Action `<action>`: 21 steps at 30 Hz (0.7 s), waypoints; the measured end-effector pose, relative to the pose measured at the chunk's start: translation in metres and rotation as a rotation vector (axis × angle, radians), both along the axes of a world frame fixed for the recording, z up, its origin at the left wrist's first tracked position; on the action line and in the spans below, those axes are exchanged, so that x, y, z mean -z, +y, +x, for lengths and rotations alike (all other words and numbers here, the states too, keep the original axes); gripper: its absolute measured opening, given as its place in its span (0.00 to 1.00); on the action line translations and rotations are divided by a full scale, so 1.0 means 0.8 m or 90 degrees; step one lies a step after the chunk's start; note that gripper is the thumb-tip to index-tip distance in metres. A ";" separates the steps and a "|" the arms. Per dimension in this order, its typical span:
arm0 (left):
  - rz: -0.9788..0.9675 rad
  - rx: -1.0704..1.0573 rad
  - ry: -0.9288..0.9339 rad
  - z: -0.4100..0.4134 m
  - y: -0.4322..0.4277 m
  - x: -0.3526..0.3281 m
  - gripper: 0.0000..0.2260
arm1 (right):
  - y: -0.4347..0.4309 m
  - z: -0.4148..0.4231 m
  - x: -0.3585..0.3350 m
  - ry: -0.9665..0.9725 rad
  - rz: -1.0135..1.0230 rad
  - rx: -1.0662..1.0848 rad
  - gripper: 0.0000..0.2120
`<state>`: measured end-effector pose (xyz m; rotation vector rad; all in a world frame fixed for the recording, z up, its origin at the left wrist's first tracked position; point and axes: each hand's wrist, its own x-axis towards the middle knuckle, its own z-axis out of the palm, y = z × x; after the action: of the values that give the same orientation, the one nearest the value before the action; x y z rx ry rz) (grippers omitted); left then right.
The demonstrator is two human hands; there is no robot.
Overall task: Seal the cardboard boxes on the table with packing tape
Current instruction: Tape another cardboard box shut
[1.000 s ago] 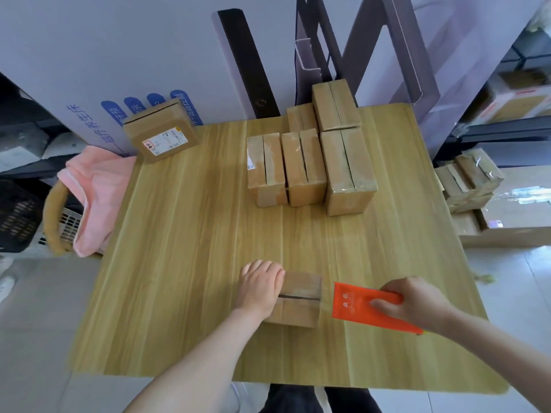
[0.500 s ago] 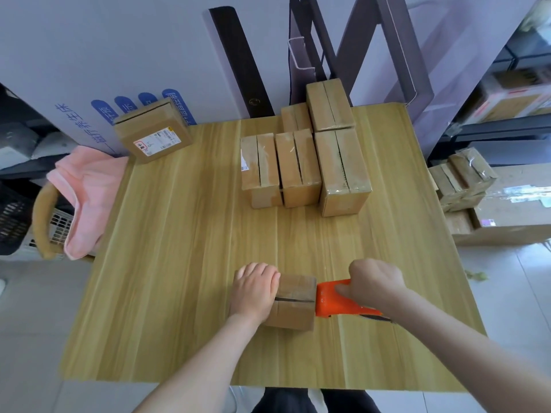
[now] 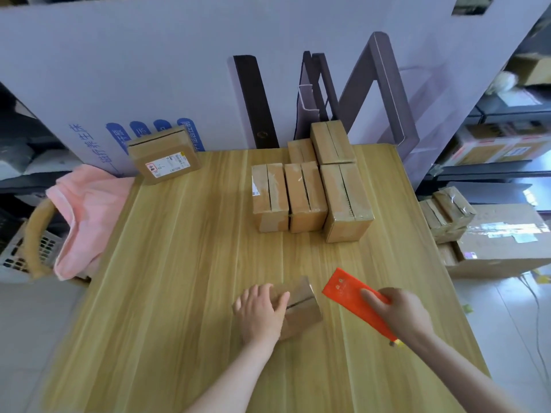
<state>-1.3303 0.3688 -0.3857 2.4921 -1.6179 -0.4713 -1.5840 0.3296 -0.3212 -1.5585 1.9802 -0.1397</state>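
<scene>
Two hands, lower centre: left hand [image 3: 258,312] pressing flat on small cardboard box [image 3: 301,312], right hand [image 3: 398,315] gripping orange tape dispenser [image 3: 353,298]; lightly pinned box risking slipping, skewing tape.

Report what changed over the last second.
The right hand brought the orange tape dispenser against the small box, then drew it back right; they are now apart. The box turned slightly under the left hand, which stays on it. The far boxes stayed.
</scene>
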 end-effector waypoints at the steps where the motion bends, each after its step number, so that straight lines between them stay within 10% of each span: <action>1: 0.005 -0.100 0.037 -0.001 0.003 -0.005 0.21 | 0.001 0.002 -0.009 -0.096 -0.023 0.024 0.20; 6: -0.016 -0.394 0.242 -0.004 0.009 -0.036 0.18 | 0.020 0.030 -0.045 -0.413 -0.091 0.095 0.11; 12: -0.102 -0.225 0.846 0.013 -0.013 -0.151 0.14 | 0.028 0.065 -0.089 -0.484 -0.141 0.057 0.10; 21: -0.064 -0.066 0.741 0.040 -0.027 -0.211 0.10 | 0.038 0.090 -0.120 -0.409 -0.199 -0.032 0.08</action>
<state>-1.2985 0.3471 -0.2170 1.5853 -0.9567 -1.4072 -1.5122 0.3601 -0.2256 -1.4939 1.4515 -0.8512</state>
